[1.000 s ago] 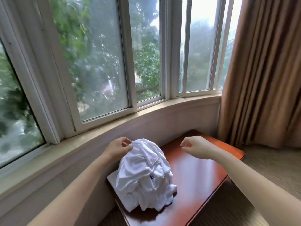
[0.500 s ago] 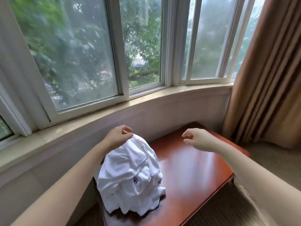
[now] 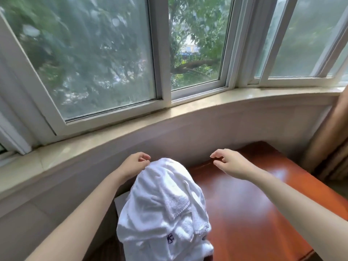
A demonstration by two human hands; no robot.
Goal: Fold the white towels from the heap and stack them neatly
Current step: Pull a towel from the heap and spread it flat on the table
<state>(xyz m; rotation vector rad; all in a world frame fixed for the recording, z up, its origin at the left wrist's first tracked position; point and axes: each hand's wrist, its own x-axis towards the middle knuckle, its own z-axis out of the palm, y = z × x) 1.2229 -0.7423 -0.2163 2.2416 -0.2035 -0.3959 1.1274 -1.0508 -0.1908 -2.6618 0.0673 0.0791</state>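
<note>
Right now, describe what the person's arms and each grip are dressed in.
Nothing is worn. The left grip and the right grip are bare hands, with no gloves, rings or wristbands showing. The left forearm and right forearm are uncovered, with no sleeve in view up to the frame's edge.

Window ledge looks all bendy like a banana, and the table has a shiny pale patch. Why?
In the head view, the wide-angle lens likely bends the window ledge, though the bay may truly curve. In the same view, daylight from the window glares pale on the glossy table, and the trees behind the left pane look smeared and blurry.
</note>
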